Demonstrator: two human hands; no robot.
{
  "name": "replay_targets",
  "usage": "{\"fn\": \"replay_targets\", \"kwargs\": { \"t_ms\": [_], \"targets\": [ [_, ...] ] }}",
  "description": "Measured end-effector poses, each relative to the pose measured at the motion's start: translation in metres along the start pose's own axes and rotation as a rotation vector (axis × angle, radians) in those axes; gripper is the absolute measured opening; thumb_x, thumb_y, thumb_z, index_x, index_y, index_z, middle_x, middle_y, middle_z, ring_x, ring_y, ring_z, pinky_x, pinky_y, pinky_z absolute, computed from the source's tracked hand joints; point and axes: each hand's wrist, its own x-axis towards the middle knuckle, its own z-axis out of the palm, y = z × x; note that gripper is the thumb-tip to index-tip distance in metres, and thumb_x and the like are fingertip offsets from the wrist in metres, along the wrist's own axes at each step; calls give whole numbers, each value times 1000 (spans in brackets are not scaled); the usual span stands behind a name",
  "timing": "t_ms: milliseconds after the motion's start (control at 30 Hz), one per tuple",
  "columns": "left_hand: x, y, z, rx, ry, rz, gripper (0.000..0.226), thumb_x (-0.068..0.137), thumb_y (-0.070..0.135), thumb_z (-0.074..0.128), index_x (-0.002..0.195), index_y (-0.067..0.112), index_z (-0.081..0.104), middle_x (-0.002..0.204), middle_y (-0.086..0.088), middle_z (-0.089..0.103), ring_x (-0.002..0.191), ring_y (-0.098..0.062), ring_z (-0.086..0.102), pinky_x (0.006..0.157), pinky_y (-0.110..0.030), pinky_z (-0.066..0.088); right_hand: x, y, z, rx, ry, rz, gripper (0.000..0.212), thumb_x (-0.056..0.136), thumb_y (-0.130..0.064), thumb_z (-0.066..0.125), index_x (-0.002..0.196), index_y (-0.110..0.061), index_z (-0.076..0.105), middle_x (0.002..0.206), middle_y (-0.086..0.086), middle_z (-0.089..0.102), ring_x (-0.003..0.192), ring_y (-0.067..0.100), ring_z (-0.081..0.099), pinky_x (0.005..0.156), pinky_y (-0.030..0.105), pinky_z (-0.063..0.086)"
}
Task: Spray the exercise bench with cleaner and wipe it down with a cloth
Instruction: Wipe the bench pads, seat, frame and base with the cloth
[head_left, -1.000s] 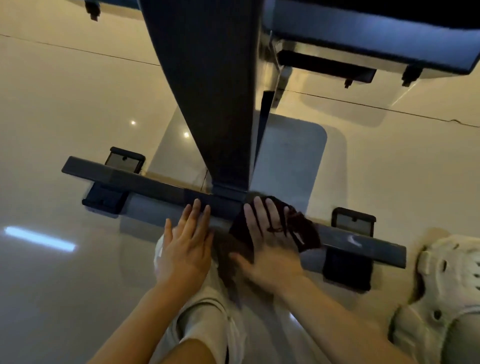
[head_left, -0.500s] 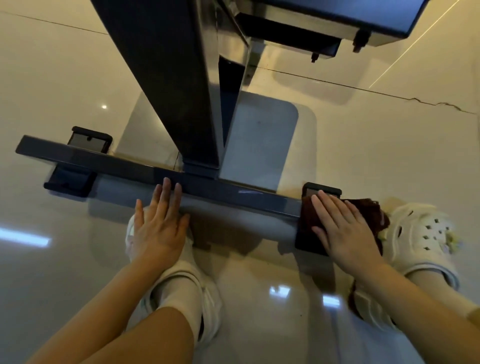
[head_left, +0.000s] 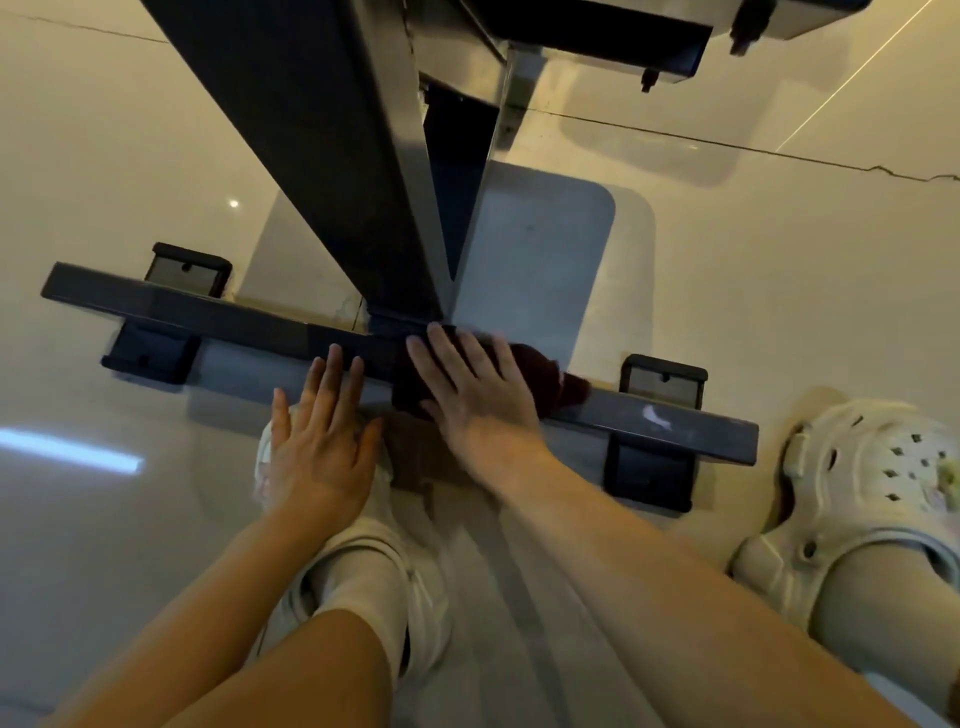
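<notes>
Our right hand (head_left: 480, 395) hides most of the cloth (head_left: 540, 382), fingers straight, pressing it onto the bench's base bar (head_left: 670, 421); our left hand (head_left: 319, 441) lies flat, fingertips touching the bar.

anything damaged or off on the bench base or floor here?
Two things. A pale scuff or smear marks the crossbar right of the cloth, not yet wiped. A thin crack runs across the floor tile at upper right. Nothing spilled or askew.

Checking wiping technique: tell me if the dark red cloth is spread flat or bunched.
Bunched. The dark red cloth lies crumpled on the dark metal base bar, bulging from under the flat right hand.
</notes>
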Motion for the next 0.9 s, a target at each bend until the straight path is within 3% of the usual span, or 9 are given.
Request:
{"fn": "replay_targets", "kwargs": {
  "t_ms": [100, 200, 300, 467, 567, 667, 767, 833, 900],
  "targets": [
    [1, 1, 0, 5, 15, -5, 71, 89, 60, 12, 151, 32, -9, 158, 8, -23, 145, -9, -21, 116, -36, -21, -51, 54, 18, -52, 68, 94, 63, 99, -44, 38, 154, -26, 13, 156, 10, 33, 138, 35, 38, 113, 54, 26],
    [1, 2, 0, 26, 9, 15, 73, 86, 65, 8, 150, 34, -10, 157, 9, -25, 145, -11, -24, 112, -31, -28, -116, 118, 36, -56, 90, 263, 58, 97, -41, 41, 149, -16, 32, 145, 14, 47, 131, 35, 47, 110, 51, 33],
    [3, 4, 1, 63, -4, 3, 75, 82, 68, 1, 147, 36, -18, 153, 9, -34, 141, -12, -31, 107, -30, -34, -146, 146, 34, -43, 2, 320, 58, 98, -39, 32, 149, -10, 34, 148, 17, 44, 133, 39, 44, 110, 55, 33],
    [5, 1, 5, 69, 9, 4, 74, 82, 68, 1, 147, 37, -17, 152, 11, -34, 141, -11, -31, 106, -30, -34, -114, 101, 29, -65, 84, 306, 59, 96, -34, 34, 151, -13, 29, 152, 16, 39, 138, 38, 38, 112, 57, 29],
    [4, -4, 6, 60, 7, 29, 69, 87, 63, 4, 148, 37, -14, 155, 12, -30, 141, -8, -30, 109, -31, -31, -50, 42, 14, -11, 51, 158, 66, 101, -37, 31, 154, -18, -2, 162, 10, 15, 148, 32, 20, 119, 52, 12],
    [4, -6, 7, 40, 27, 40, 63, 94, 52, 15, 152, 33, -1, 161, 6, -12, 146, -10, -17, 113, -31, -26, -6, -11, 6, 54, 26, 117, 73, 103, -33, 39, 154, -19, -11, 164, 9, -2, 150, 31, 5, 120, 47, 0],
    [4, -6, 7, 36, 41, 47, 61, 95, 48, 18, 152, 31, 1, 160, 6, -9, 147, -13, -13, 114, -30, -25, -3, -1, 7, -19, 56, 25, 72, 99, -38, 46, 156, -25, 3, 161, 9, 19, 142, 33, 29, 114, 52, 25],
    [3, -4, 5, 22, 32, 38, 62, 94, 50, 16, 151, 33, -2, 159, 9, -14, 146, -11, -17, 113, -30, -25, -23, 33, 10, -31, 100, -4, 67, 94, -45, 51, 153, -30, 23, 146, 7, 46, 122, 33, 52, 94, 50, 45],
    [4, -4, 4, 17, 26, 15, 64, 91, 54, 11, 150, 35, -6, 157, 12, -20, 145, -8, -22, 112, -29, -27, -53, 73, 14, -46, 67, 4, 63, 95, -48, 45, 152, -31, 23, 139, 8, 50, 116, 32, 55, 92, 49, 45]
  ]
}}
